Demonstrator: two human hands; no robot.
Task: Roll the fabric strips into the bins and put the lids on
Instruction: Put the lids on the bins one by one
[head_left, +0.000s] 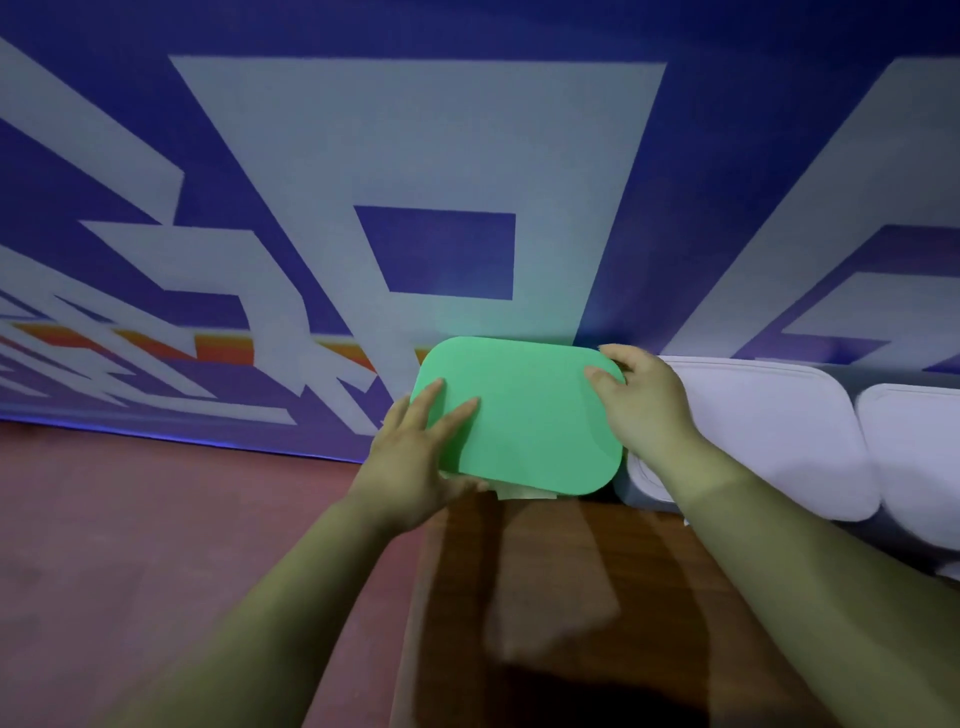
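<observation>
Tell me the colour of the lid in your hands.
Plain green lid, clearest in the head view.

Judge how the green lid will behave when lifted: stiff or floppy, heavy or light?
Probably stiff: the green lid looks flat though the left hand and right hand hold only its sides. Likely light: the hold looks loose. Smooth, so perhaps slippery.
</observation>
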